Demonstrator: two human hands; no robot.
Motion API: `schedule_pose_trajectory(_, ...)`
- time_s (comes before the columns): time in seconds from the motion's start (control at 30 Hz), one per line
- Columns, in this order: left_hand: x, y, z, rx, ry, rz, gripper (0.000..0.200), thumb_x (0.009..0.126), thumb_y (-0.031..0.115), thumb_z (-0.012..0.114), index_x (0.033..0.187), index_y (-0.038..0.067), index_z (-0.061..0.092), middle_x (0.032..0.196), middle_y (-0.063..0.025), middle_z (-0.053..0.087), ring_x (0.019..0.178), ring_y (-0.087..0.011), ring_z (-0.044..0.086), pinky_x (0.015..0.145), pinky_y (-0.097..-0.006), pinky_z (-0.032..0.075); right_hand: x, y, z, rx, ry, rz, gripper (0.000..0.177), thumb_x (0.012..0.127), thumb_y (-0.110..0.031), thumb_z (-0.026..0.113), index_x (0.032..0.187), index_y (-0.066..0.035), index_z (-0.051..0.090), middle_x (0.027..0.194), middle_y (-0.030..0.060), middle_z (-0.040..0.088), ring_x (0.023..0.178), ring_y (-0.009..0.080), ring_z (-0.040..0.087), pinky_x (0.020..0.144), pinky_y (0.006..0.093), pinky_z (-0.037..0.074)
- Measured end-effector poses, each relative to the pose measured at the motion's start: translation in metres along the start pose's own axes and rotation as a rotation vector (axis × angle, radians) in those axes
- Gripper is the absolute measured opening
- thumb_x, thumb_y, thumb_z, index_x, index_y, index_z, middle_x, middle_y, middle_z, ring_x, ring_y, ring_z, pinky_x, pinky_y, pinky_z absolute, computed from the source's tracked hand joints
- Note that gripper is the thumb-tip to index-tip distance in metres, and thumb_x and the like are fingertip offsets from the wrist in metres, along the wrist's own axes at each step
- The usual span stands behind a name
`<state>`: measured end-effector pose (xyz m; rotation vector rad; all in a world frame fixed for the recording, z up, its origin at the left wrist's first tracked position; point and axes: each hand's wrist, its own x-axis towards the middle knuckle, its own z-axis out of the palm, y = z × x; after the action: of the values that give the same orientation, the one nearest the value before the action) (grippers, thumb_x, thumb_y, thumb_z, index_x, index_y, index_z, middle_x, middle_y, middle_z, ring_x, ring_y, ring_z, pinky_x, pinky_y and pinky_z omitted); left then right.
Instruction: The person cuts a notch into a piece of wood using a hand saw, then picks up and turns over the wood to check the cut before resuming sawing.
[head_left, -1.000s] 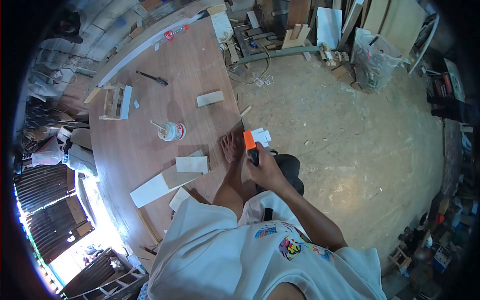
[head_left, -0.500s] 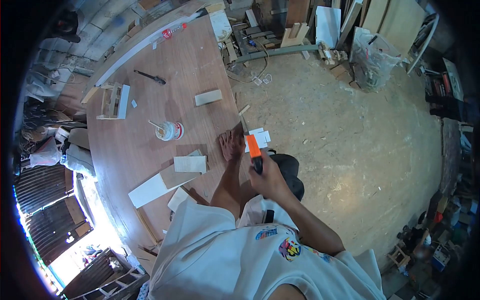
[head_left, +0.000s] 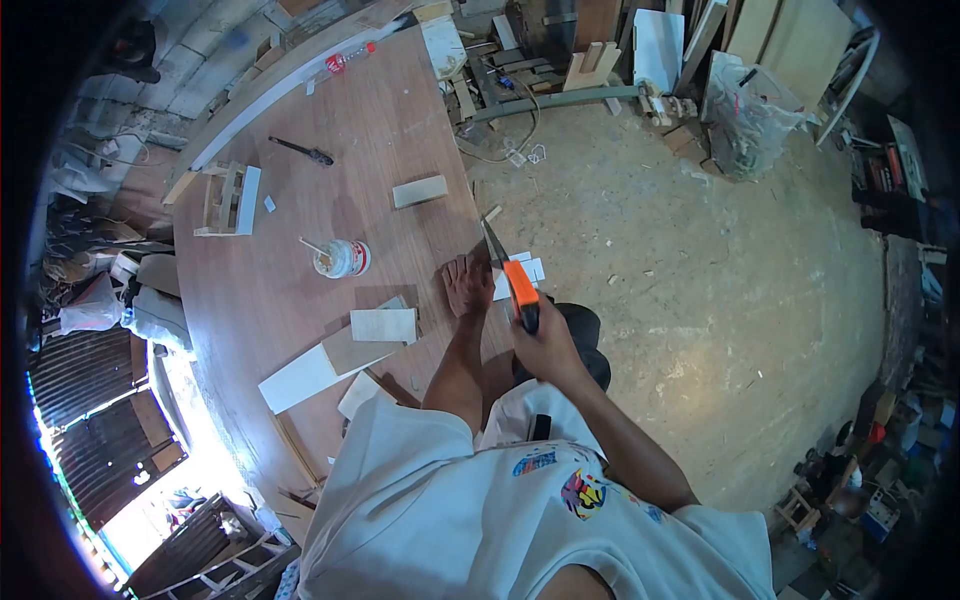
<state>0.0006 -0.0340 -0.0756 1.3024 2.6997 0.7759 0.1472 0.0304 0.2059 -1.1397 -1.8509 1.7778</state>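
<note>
My right hand (head_left: 545, 345) is wrapped round the black and orange handle of a handsaw (head_left: 521, 284). The saw's narrow blade points away from me, along the right edge of the wooden table (head_left: 400, 120). Just left of the blade, my left hand (head_left: 467, 288) lies on the table edge, palm down, with its fingers stretched out. Dark shadow covers the spot between its fingertips and the blade. White flat pieces (head_left: 532, 268) show on the floor beyond the edge, partly behind the saw.
On the table are a wood block (head_left: 420, 191), a tub with a stick (head_left: 343, 259), a dark tool (head_left: 301, 151), a small wooden frame (head_left: 229, 201), a bottle (head_left: 350, 58) and white-faced boards (head_left: 310, 380). Boards and a plastic bag (head_left: 750, 120) stand along the far wall.
My right hand and the saw have shifted slightly right and toward me, and more of the blade shows. The left hand stays at the table edge.
</note>
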Motion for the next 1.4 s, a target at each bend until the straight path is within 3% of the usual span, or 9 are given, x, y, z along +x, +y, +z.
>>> schedule_pose_trajectory(0.07, 0.02, 0.043, -0.057, 0.149, -0.083, -0.07, 0.029, 0.083, 0.027, 0.059, 0.1, 0.004, 0.055, 0.1, -0.0147, 0.054, 0.103, -0.0326, 0.05, 0.097, -0.0452, 0.035, 0.018, 0.016, 0.004, -0.015, 0.018, -0.002, 0.011, 0.078, -0.002, 0.053, 0.088, -0.001, 0.047, 0.067, 0.0087, 0.046, 0.062, 0.0161, 0.046, 0.059, 0.0323, 0.04)
schedule_pose_trajectory(0.27, 0.02, 0.043, -0.057, 0.135, -0.058, -0.067, 0.03, 0.083, 0.027, 0.058, 0.102, 0.004, 0.054, 0.1, -0.0146, 0.055, 0.104, -0.032, 0.049, 0.099, -0.0443, 0.035, -0.013, -0.039, -0.005, 0.004, -0.05, 0.051, 0.014, 0.079, -0.004, 0.055, 0.091, 0.0, 0.049, 0.068, 0.0108, 0.049, 0.061, 0.0174, 0.046, 0.059, 0.034, 0.041)
schedule_pose_trajectory(0.47, 0.019, 0.038, -0.053, 0.188, -0.057, -0.058, 0.029, 0.081, 0.027, 0.06, 0.099, 0.005, 0.055, 0.104, -0.0137, 0.054, 0.105, -0.0306, 0.049, 0.097, -0.044, 0.035, 0.029, 0.033, 0.015, -0.051, 0.0, 0.022, 0.018, 0.08, -0.004, 0.055, 0.096, 0.001, 0.049, 0.07, 0.0118, 0.051, 0.064, 0.0187, 0.052, 0.062, 0.0351, 0.044)
schedule_pose_trajectory(0.67, 0.013, 0.018, -0.026, 0.088, -0.06, -0.062, 0.027, 0.082, 0.028, 0.06, 0.096, 0.005, 0.054, 0.101, -0.0135, 0.055, 0.103, -0.0315, 0.05, 0.096, -0.0454, 0.036, -0.017, -0.03, 0.0, 0.013, 0.044, -0.037, 0.017, 0.078, -0.005, 0.056, 0.093, 0.002, 0.05, 0.067, 0.0106, 0.05, 0.06, 0.0169, 0.05, 0.059, 0.0349, 0.044)
schedule_pose_trajectory(0.87, 0.018, 0.034, -0.05, 0.175, 0.042, 0.016, 0.029, 0.081, 0.026, 0.06, 0.099, 0.004, 0.054, 0.099, -0.0138, 0.054, 0.103, -0.0314, 0.05, 0.097, -0.0455, 0.036, 0.039, 0.014, 0.013, -0.047, -0.03, 0.061, 0.016, 0.079, -0.004, 0.054, 0.093, 0.002, 0.05, 0.067, 0.0113, 0.049, 0.061, 0.0181, 0.05, 0.061, 0.0348, 0.043)
schedule_pose_trajectory(1.03, 0.018, 0.041, -0.055, 0.121, -0.003, -0.038, 0.03, 0.082, 0.027, 0.058, 0.1, 0.004, 0.054, 0.1, -0.0152, 0.054, 0.103, -0.0327, 0.049, 0.099, -0.0461, 0.035, -0.005, -0.022, 0.004, -0.027, -0.008, -0.026, 0.015, 0.079, -0.004, 0.053, 0.091, 0.002, 0.049, 0.066, 0.012, 0.047, 0.06, 0.0198, 0.05, 0.059, 0.035, 0.041)
schedule_pose_trajectory(1.2, 0.02, 0.032, -0.044, 0.121, -0.076, -0.088, 0.035, 0.08, 0.028, 0.06, 0.104, 0.003, 0.055, 0.103, -0.016, 0.055, 0.105, -0.0334, 0.049, 0.101, -0.0464, 0.033, 0.044, 0.037, 0.028, -0.035, 0.023, -0.039, 0.016, 0.08, -0.005, 0.055, 0.093, 0.001, 0.049, 0.069, 0.01, 0.049, 0.063, 0.0155, 0.05, 0.059, 0.0327, 0.042)
schedule_pose_trajectory(1.27, 0.011, 0.017, -0.031, 0.246, 0.057, 0.058, 0.037, 0.079, 0.029, 0.061, 0.106, 0.004, 0.056, 0.104, -0.0158, 0.055, 0.106, -0.0335, 0.049, 0.103, -0.0467, 0.032, 0.037, 0.035, 0.025, -0.025, 0.014, -0.012, 0.017, 0.08, -0.006, 0.056, 0.094, 0.001, 0.049, 0.07, 0.0099, 0.05, 0.064, 0.0147, 0.05, 0.06, 0.0322, 0.043)
schedule_pose_trajectory(1.4, 0.017, 0.03, -0.045, 0.201, 0.014, -0.023, 0.034, 0.078, 0.028, 0.061, 0.103, 0.006, 0.058, 0.106, -0.0156, 0.055, 0.107, -0.0339, 0.049, 0.103, -0.0481, 0.032, -0.013, -0.018, 0.005, -0.004, 0.005, 0.034, 0.016, 0.081, -0.006, 0.057, 0.094, 0.001, 0.049, 0.07, 0.0107, 0.051, 0.064, 0.0162, 0.052, 0.061, 0.0317, 0.043)
